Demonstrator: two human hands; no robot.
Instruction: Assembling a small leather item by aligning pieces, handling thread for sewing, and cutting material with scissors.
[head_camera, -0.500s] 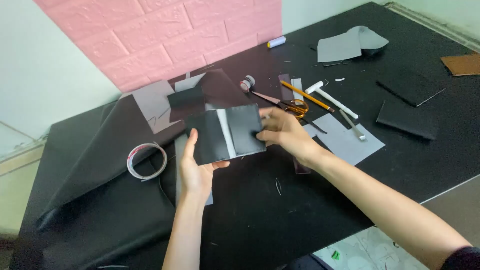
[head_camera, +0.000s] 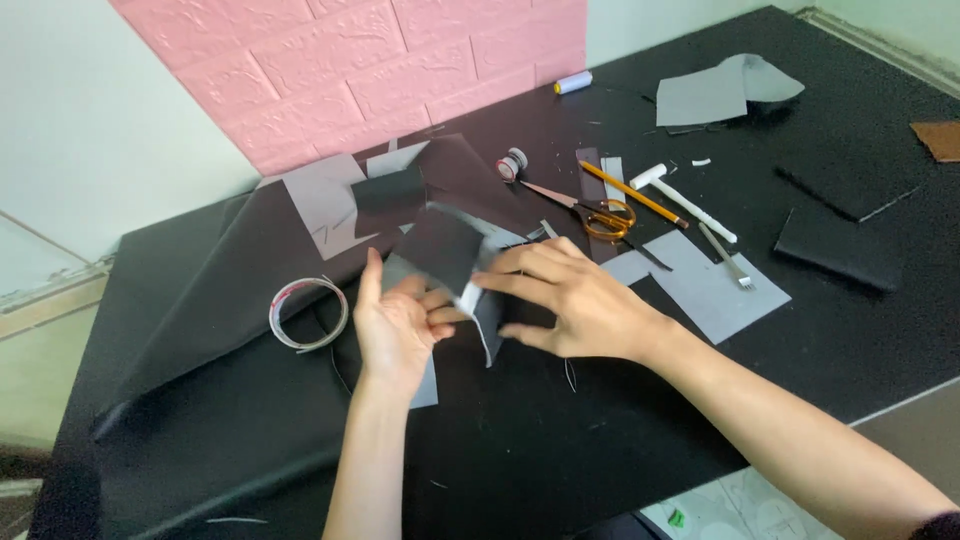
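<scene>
Two hands work one folded black card (head_camera: 445, 250) above the middle of the black worktop (head_camera: 620, 440): the left hand (head_camera: 395, 325) cups it from below with fingers spread, and the right hand (head_camera: 580, 300) lays loosely parted fingers on its right side. The card tilts, its long axis running from upper left to lower right. Nearby lie one tape ring (head_camera: 308, 313), one pair of scissors (head_camera: 590, 213), one pencil (head_camera: 632, 195). Bare worktop lies toward the near edge.
</scene>
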